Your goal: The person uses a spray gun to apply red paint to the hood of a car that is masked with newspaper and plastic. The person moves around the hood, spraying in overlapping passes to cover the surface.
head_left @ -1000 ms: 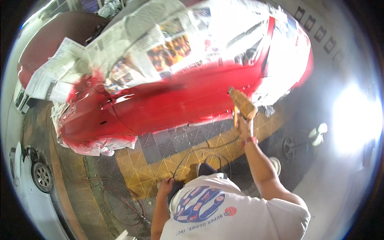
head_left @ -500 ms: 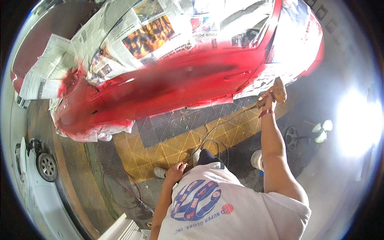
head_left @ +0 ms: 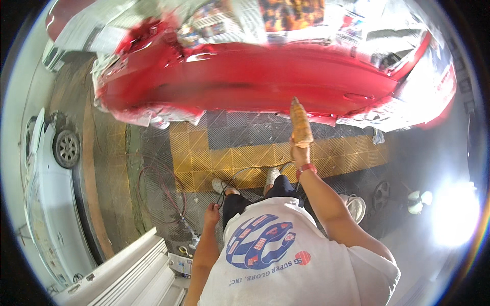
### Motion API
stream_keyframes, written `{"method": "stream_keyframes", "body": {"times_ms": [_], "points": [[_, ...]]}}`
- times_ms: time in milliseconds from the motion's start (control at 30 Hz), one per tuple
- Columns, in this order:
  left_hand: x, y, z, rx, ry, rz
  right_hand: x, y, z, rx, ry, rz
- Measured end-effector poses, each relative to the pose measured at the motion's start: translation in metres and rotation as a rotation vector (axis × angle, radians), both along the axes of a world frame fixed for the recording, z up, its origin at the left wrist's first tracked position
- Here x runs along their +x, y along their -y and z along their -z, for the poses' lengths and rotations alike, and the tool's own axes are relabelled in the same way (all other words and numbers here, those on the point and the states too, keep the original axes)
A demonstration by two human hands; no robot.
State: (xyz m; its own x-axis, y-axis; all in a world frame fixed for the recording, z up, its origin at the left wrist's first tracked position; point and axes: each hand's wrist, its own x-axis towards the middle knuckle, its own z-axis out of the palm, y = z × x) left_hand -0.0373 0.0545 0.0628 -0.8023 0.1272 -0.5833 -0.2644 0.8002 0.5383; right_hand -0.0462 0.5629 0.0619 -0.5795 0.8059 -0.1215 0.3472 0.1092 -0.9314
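Observation:
My right hand point(head_left: 300, 154), a red band on its wrist, is wrapped round a spray gun point(head_left: 301, 125) with a stained, tan-covered body. The tip points away from me at the side of a red car point(head_left: 265, 71), apart from the panel. Glossy red covers the door and fender, with a darker, duller streak toward the left. Newspaper sheets point(head_left: 293, 18) cover the windows and upper parts. Low at my left side, my left hand point(head_left: 212, 213) is closed round a thin dark hose point(head_left: 221, 197), which runs along the floor past my feet.
Yellow and grey floor tiles point(head_left: 235, 150) lie between me and the car. A coiled reddish hose point(head_left: 139, 186) is on the floor at left. Beyond it stands a pale car point(head_left: 53, 214). Behind me are white slatted panels point(head_left: 130, 268); at right, a fan point(head_left: 416, 202) and a glaring lamp point(head_left: 456, 214).
My right hand has swung the spray gun leftward along the car, from near its right end to the middle of the side. The view has shifted, and my left hand stays low.

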Motion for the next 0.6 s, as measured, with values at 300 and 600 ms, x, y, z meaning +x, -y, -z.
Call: {"method": "stream_keyframes", "body": {"times_ms": [300,600], "points": [[0.036,0.173,0.010,-0.042,0.028,-0.138,-0.188,0.218,0.003,0.089,-0.122,-0.362],[0.033,0.229,0.031,-0.018,0.207,-0.253,-0.286,0.308,-0.023,-0.056,-0.095,-0.527]]}}
